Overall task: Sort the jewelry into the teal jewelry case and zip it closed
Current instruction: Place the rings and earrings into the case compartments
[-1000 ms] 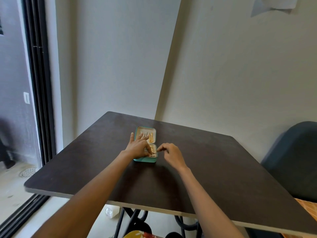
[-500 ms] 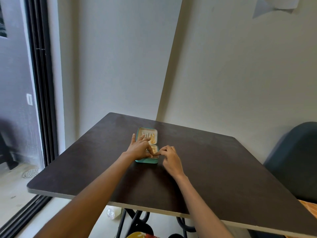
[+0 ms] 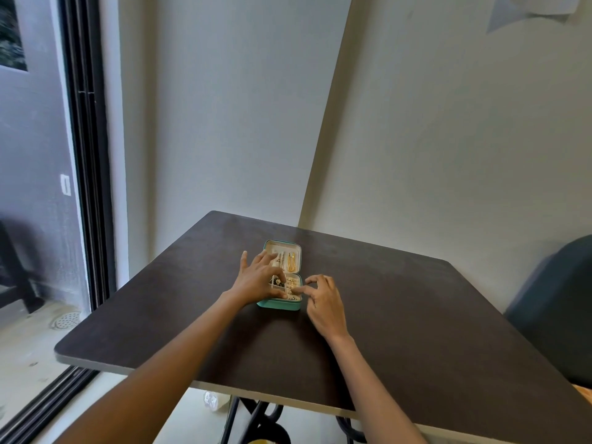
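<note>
Teal jewelry case [image 3: 279, 303] laid open on desk [image 3: 416, 315]; no writing legible. Left hand [image 3: 259, 280] spread over case; right hand [image 3: 323, 299] beside case, fingers curled, held item not discernible.

One view only: head-worn, wide-angle, aimed forward and down from arm's reach. The bench [image 3: 400, 331] is seen from its near edge toward a wall corner [image 3: 323, 129]; both forearms are framed below.
</note>
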Action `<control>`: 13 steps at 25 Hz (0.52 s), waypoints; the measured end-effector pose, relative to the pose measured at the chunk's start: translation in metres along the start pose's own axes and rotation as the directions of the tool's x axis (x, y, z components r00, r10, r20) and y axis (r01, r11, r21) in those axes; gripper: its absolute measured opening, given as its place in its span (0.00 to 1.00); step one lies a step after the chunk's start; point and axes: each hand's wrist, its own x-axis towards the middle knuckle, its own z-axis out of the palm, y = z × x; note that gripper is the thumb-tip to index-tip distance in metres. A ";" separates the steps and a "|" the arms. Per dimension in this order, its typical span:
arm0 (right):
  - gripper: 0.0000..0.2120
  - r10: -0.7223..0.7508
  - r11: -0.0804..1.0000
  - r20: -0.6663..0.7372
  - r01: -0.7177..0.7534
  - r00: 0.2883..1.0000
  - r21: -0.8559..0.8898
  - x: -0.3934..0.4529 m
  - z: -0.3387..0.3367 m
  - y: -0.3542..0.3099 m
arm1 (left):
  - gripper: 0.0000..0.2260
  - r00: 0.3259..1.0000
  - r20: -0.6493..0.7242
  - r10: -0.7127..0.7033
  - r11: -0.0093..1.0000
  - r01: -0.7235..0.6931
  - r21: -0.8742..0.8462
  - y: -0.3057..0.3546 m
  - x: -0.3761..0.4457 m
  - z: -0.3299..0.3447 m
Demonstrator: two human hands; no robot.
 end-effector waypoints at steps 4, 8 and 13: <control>0.15 0.029 0.999 -0.059 -0.027 0.998 0.044 -0.002 0.000 0.000 | 0.15 1.000 0.001 0.028 0.999 -0.028 0.022 0.003 0.001 0.000; 0.15 0.024 0.998 -0.099 -0.018 0.995 0.063 -0.003 -0.001 -0.001 | 0.13 0.999 0.011 0.049 0.998 -0.049 0.032 0.005 0.001 -0.003; 0.13 0.006 1.000 -0.032 -0.006 0.999 0.002 -0.004 0.000 0.000 | 0.13 0.996 0.074 0.048 0.998 -0.051 0.048 0.010 0.003 -0.007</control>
